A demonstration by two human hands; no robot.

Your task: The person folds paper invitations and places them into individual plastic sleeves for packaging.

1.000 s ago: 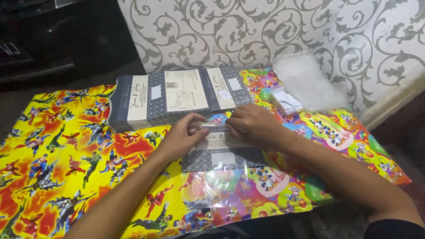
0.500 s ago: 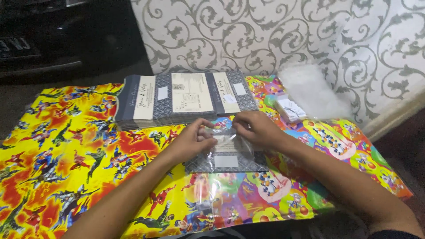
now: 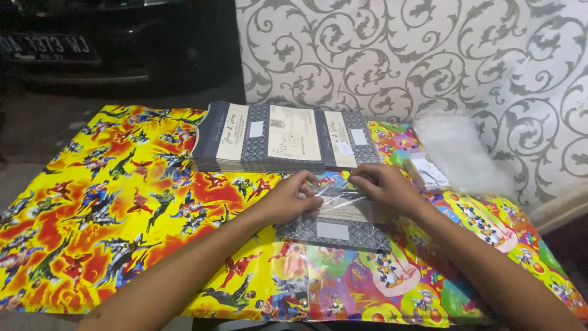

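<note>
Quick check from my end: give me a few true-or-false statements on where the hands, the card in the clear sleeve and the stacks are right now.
1. Both hands, left hand and right hand, touch the clear plastic sleeve. True.
2. The grey patterned card lies on a bare wooden table. False: it lies on colourful cartoon-print sheets.
3. A stack of grey and cream cards sits beyond the hands. True.
4. The pile of clear bags is at the far left. False: it is at the right, by the wall.

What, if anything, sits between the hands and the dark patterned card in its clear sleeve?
Nothing visible does. The left hand and right hand both rest directly on the clear sleeve at the top edge of the dark patterned card. The stacks of cards lie behind, apart.
</note>
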